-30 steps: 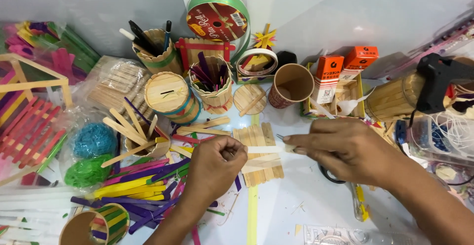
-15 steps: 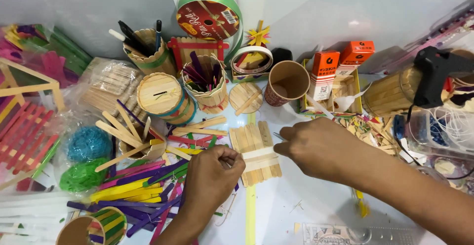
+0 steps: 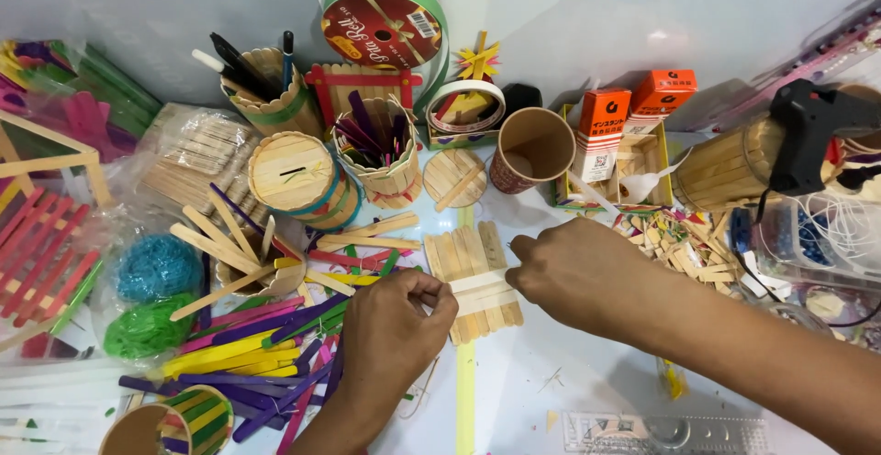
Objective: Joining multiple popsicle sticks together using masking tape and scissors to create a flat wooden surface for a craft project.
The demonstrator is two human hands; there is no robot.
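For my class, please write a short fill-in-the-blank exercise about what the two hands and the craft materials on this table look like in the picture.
1. Both hands, the left hand and the right hand, touch a flat panel made of plain wooden ______.
2. The black glue gun rests at the ______ side of the picture.
3. The brown paper cup lies tipped on its ______.
4. The big ribbon spool at the back is wound with ______ ribbon.

Missing words: sticks; right; side; green
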